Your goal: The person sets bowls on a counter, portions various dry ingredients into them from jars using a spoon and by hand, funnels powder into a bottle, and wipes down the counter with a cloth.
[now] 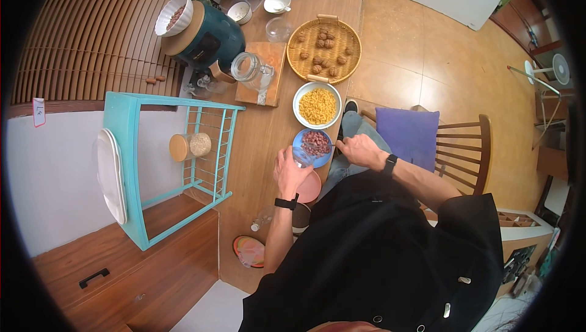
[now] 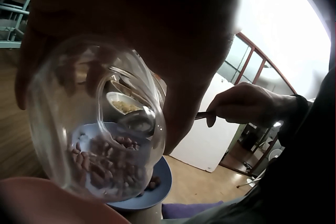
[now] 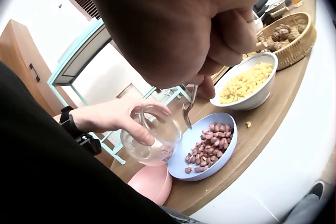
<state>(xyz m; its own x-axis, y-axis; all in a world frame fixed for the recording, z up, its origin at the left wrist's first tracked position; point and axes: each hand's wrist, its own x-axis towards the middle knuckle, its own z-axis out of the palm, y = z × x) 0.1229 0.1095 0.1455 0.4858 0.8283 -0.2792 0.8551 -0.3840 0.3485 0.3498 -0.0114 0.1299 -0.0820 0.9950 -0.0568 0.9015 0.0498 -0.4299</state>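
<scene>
1. The left hand (image 1: 290, 170) grips a clear glass cup (image 3: 149, 142), with the thumb on one side and fingers on the other. The cup is tipped, by the edge of the blue bowl (image 3: 181, 158). I cannot tell if the cup touches the bowl.
2. The right hand (image 1: 363, 151) holds a spoon (image 3: 187, 115) by its handle, with the fingers curled round it. The spoon's head is above the blue bowl, near the cup.
3. The blue bowl sits on the wooden counter (image 1: 253, 143), close to the person. Many small reddish nuts (image 3: 212, 145) lie in it, with some blue showing at the side. I cannot tell if any nuts are inside the cup, because the glass is see-through.
4. A pink bowl (image 3: 152, 184) is just beside the blue bowl, under the cup's side.
5. On the other side of the blue bowl is a white bowl (image 3: 257, 97) full of yellow bits (image 3: 244, 85). One small yellow piece (image 3: 248, 124) lies on the counter near it.
6. Past that is a round woven basket (image 1: 308, 39) with walnuts (image 1: 329, 44) in it.
7. A big glass jar (image 1: 247, 68) lies tilted by a wooden board (image 1: 274, 57).
</scene>
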